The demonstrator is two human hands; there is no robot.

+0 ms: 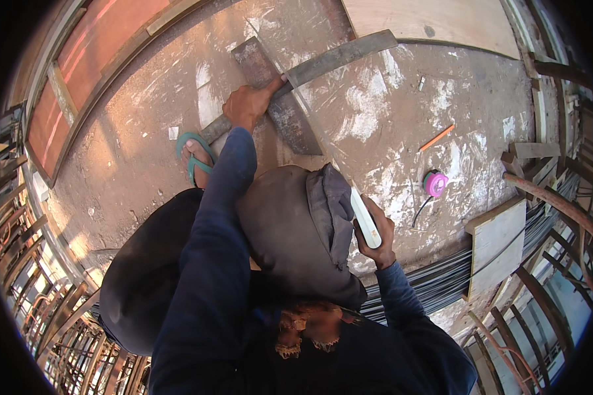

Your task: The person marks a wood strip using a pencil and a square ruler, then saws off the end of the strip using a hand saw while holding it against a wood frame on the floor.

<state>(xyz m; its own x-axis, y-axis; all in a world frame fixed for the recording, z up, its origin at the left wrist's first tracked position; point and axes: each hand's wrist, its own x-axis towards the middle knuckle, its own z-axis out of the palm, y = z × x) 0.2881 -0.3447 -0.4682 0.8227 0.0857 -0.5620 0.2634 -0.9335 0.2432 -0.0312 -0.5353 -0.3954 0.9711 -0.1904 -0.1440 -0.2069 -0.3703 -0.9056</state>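
Observation:
My right hand [377, 234] is closed around the white handle of a handsaw [364, 220]. Its thin blade slants up and to the left, crossing a long grey wooden strip [342, 58]. My left hand [250, 105] grips this strip just left of the blade, with its index finger reaching to the blade's edge. Beneath the strip, a darker short plank [290, 125] lies crosswise on the floor. My bent knee in grey trousers [277, 210] is close to the saw's handle end. A foot in a green flip-flop [192, 158] stands beside the strip's left end.
An orange pencil [436, 137] and a pink tape measure [435, 184] lie on the stained floor [369, 125] at the right. Plywood sheets [435, 23] border the far side. Dark rods [428, 280] and a pale board [497, 247] lie at the near right.

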